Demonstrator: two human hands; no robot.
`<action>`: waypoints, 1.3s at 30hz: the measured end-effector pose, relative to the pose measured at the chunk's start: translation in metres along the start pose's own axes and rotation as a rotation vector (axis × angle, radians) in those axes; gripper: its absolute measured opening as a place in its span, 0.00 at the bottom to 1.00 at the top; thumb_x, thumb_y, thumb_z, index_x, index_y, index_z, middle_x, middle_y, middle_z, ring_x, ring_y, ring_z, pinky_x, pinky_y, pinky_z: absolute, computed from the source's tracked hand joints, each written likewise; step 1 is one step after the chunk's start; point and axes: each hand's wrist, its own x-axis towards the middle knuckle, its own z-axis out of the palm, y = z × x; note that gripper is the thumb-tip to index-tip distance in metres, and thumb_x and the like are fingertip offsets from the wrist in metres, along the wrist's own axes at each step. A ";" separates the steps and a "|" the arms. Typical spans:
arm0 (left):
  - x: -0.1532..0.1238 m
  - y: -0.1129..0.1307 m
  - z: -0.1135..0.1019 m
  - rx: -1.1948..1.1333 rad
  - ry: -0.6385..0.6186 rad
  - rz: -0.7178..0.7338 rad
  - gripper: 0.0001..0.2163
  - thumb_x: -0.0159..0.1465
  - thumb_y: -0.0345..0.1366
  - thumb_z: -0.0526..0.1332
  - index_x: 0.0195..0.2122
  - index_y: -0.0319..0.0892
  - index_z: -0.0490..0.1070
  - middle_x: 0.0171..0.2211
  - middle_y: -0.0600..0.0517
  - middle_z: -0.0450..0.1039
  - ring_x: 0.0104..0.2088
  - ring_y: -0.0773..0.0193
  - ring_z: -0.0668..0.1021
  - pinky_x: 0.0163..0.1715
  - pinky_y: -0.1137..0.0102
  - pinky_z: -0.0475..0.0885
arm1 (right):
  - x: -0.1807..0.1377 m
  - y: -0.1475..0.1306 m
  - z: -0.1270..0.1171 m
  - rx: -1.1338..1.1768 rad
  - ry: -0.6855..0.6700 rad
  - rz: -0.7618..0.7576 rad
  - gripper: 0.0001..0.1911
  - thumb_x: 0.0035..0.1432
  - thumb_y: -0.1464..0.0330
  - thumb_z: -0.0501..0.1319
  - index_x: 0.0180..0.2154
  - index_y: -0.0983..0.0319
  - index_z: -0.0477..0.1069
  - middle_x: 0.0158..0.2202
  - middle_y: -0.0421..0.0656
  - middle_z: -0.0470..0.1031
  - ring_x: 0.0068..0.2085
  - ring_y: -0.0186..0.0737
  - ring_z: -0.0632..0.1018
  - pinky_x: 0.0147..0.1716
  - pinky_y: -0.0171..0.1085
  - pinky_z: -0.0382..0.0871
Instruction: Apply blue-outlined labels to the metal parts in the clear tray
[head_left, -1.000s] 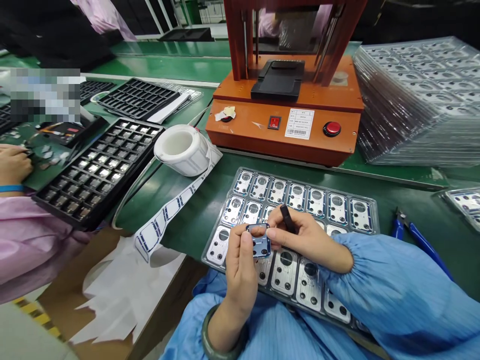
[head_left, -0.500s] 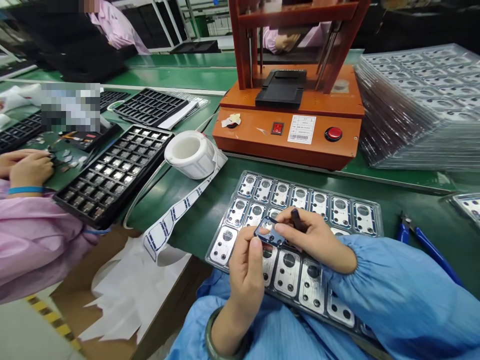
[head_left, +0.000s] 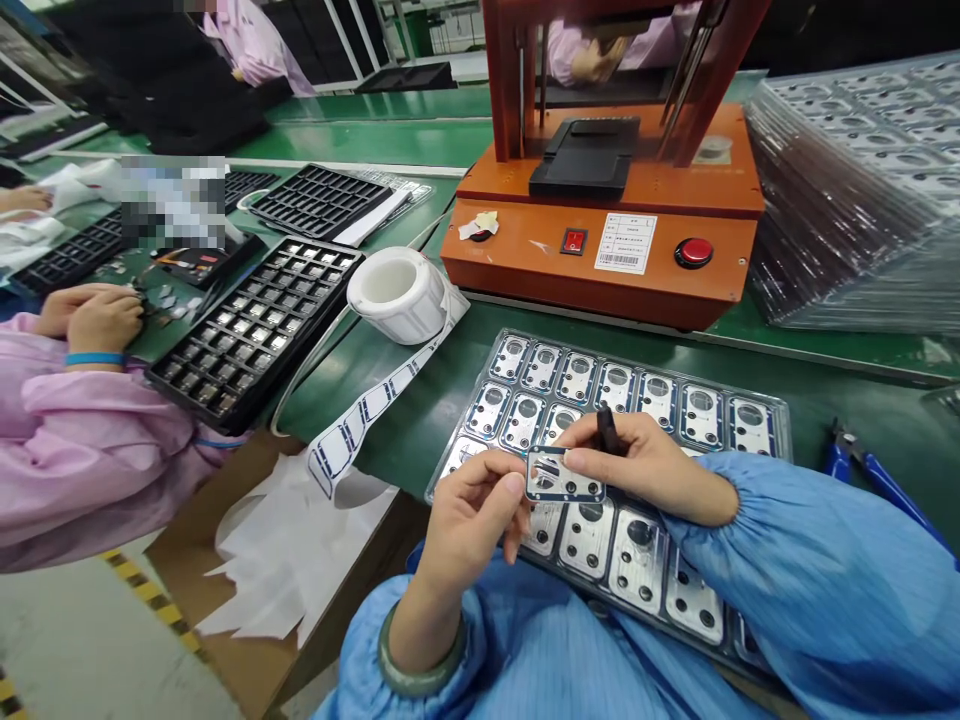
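Observation:
My right hand (head_left: 637,455) grips a small silvery metal plate (head_left: 566,482) with a dark blue border and round holes, its thumb on the upper edge. A black pen-like tool (head_left: 607,430) sticks up from between the same hand's fingers. At the plate's left end is my left hand (head_left: 472,520), thumb and forefinger pinched together; whether anything thin is between them I cannot make out. Beneath both hands lies a clear plastic tray (head_left: 781,425) with rows of similar plates, several edged in blue and others bare. My hands and sleeve hide part of it.
A roll of blue-marked stickers (head_left: 397,300) trails its strip leftward over a cardboard box (head_left: 247,650) of white paper. Behind stands an orange press (head_left: 525,270). Blue-handled cutters (head_left: 862,455) lie right, below stacked trays (head_left: 862,240). A co-worker's hands (head_left: 97,315) are beside a black tray (head_left: 255,320).
The plate has turned flatter to my view and shows its face. My left hand has shifted left to the plate's end, while my right hand keeps its hold. The camera view has shifted slightly.

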 end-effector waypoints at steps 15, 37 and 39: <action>-0.003 0.006 -0.002 0.073 -0.200 -0.119 0.12 0.60 0.42 0.64 0.30 0.38 0.69 0.16 0.55 0.71 0.11 0.74 0.70 0.11 0.82 0.68 | 0.003 -0.007 -0.007 0.084 -0.236 -0.027 0.09 0.53 0.64 0.68 0.33 0.64 0.76 0.30 0.40 0.77 0.31 0.34 0.75 0.32 0.32 0.69; -0.003 0.005 -0.002 0.064 -0.190 -0.149 0.12 0.58 0.41 0.66 0.27 0.37 0.68 0.18 0.55 0.70 0.14 0.72 0.72 0.11 0.79 0.71 | 0.006 -0.004 -0.009 0.083 -0.283 0.007 0.11 0.54 0.63 0.68 0.34 0.64 0.76 0.29 0.40 0.76 0.30 0.34 0.75 0.31 0.33 0.68; -0.002 0.005 -0.002 0.062 -0.186 -0.155 0.12 0.58 0.40 0.66 0.27 0.37 0.68 0.18 0.55 0.71 0.14 0.71 0.73 0.11 0.79 0.72 | 0.006 -0.004 -0.009 0.085 -0.284 0.011 0.10 0.54 0.63 0.68 0.34 0.64 0.76 0.29 0.39 0.76 0.30 0.33 0.74 0.31 0.32 0.68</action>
